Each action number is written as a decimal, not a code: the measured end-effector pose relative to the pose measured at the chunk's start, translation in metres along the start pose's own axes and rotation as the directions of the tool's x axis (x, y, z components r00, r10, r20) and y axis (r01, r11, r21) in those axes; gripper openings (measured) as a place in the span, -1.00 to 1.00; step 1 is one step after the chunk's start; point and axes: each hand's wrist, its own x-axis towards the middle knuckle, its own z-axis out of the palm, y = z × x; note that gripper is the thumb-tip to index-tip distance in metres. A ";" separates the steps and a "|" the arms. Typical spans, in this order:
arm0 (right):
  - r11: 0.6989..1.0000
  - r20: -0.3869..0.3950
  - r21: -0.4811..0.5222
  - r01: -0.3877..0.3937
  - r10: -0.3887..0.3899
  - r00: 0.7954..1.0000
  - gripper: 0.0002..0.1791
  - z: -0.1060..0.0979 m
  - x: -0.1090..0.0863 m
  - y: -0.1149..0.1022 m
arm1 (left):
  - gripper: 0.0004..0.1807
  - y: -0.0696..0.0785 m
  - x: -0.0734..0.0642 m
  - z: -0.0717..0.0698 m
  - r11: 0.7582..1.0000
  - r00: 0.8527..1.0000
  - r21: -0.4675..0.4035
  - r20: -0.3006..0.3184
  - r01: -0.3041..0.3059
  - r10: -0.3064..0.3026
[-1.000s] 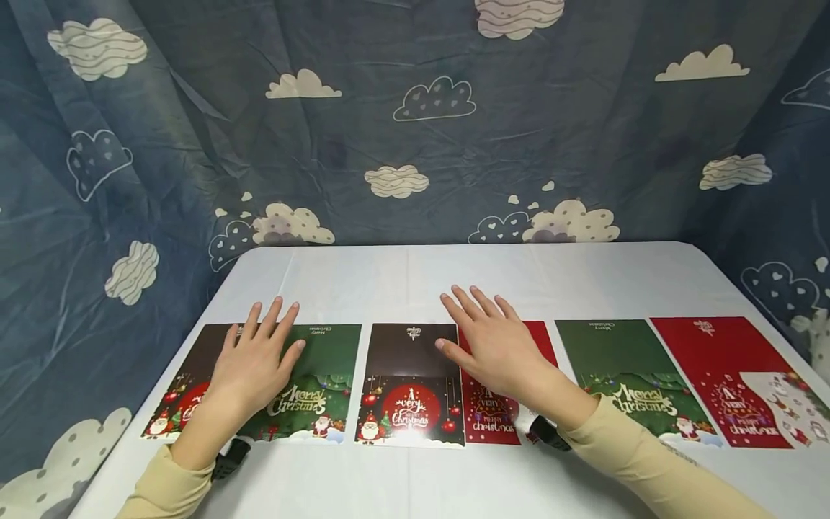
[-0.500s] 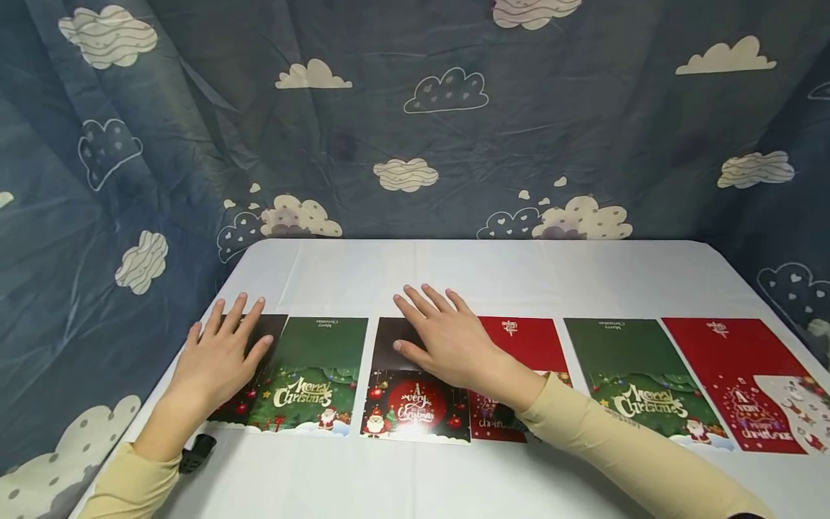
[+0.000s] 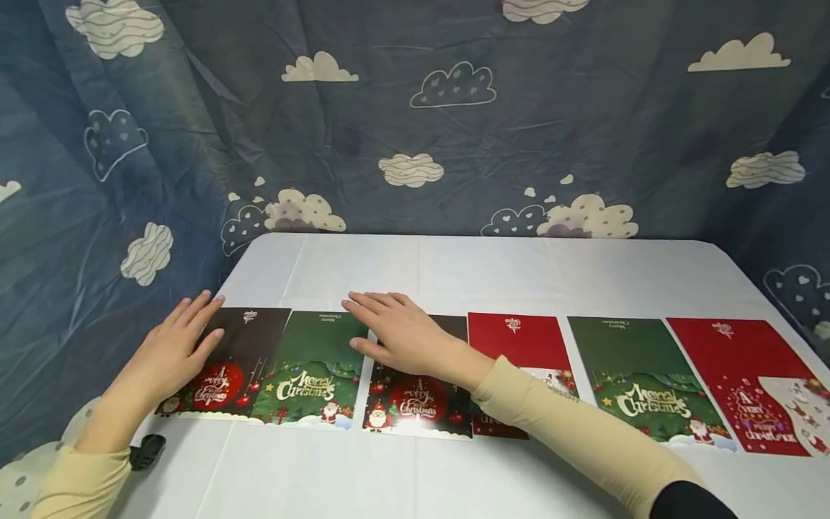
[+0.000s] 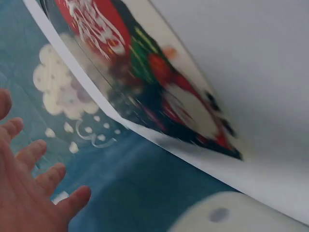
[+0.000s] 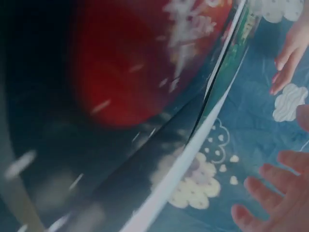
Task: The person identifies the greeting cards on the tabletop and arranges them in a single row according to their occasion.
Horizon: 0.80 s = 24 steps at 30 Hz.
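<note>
Fingers extended, my left hand (image 3: 162, 360) hovers over the left edge of a dark brown Christmas card (image 3: 259, 342). In the left wrist view that hand (image 4: 29, 188) is apart from the card (image 4: 140, 72). My right hand (image 3: 405, 335) is above another dark brown Christmas card (image 3: 415, 396), fingertips by the edge of a green Christmas card (image 3: 318, 360). The right wrist view shows its fingers (image 5: 263, 195) spread and touching nothing. Beneath the right wrist lies a red Christmas card (image 3: 519, 342), partly hidden by the sleeve. Neither hand holds anything.
Farther right on the white table (image 3: 421, 270) lie a second green card (image 3: 622, 346) and a second red card (image 3: 726, 353). All the cards form one row. A blue cloud-patterned cloth (image 3: 357, 130) hangs behind and at the sides.
Both hands have moved left: the left from over the brown and green cards to the row's left edge, the right from the first red card to the second brown one. The view has shifted slightly.
</note>
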 end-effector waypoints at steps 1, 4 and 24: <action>0.997 0.011 0.083 -0.003 0.002 1.000 -0.31 0.001 0.004 -0.001 | -0.35 -0.004 -0.001 -0.001 1.000 1.000 -0.031 -0.010 0.005 -0.005; 0.921 0.059 0.385 -0.056 0.036 0.998 -0.35 0.004 0.019 -0.005 | -0.40 -0.013 -0.004 -0.005 0.987 0.999 -0.155 -0.014 0.041 -0.044; -0.261 0.478 0.851 -0.457 0.024 0.878 -0.44 0.039 0.079 -0.076 | -0.14 -0.044 0.000 -0.002 0.732 0.879 -0.496 0.353 0.467 -0.321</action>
